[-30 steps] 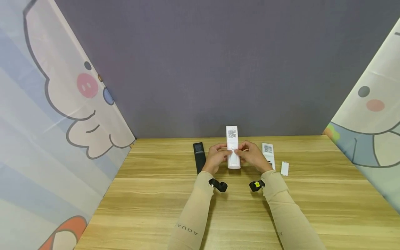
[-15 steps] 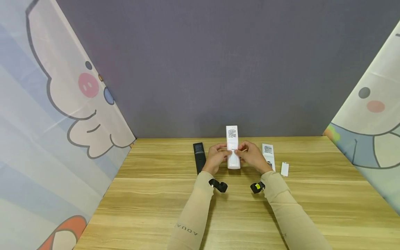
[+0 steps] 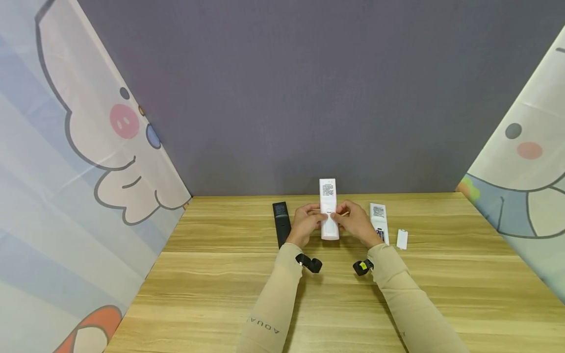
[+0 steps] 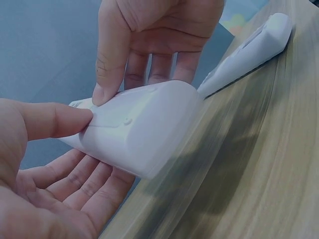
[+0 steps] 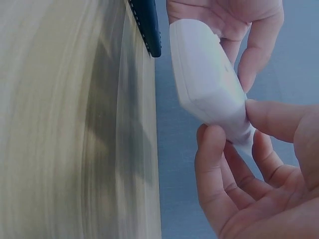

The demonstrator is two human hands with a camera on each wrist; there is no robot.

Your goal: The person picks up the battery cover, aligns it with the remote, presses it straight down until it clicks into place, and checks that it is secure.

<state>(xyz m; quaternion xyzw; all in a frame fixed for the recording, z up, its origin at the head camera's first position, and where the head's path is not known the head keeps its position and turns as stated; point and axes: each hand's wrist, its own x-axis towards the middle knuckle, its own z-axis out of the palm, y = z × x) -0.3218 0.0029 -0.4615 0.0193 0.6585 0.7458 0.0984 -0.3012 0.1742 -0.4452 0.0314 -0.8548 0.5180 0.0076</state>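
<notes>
A white remote control (image 3: 328,198) is held up between both hands, its back with a printed label and battery cover (image 3: 329,228) facing me. My left hand (image 3: 304,223) grips its left side, thumb on the cover and fingers underneath. From the other side my right hand (image 3: 358,223) grips it too, its thumb (image 4: 107,74) pressed on the cover near the upper end. In the left wrist view the cover lies in the remote's back. The right wrist view shows the remote's end (image 5: 199,64) and fingers curled beneath it.
Left of the hands lies a black remote (image 3: 281,220). To the right, a second white remote (image 3: 378,215) lies with batteries (image 3: 380,235) showing, partly behind the right wrist. A loose white battery cover (image 3: 402,239) rests beside it on the wooden table (image 3: 212,294). A grey panel (image 3: 326,98) stands behind.
Both hands keep their hold on the white remote, thumbs on its cover. Its far end has dipped very slightly. The right forearm has shifted a little, baring more of the second remote's batteries.
</notes>
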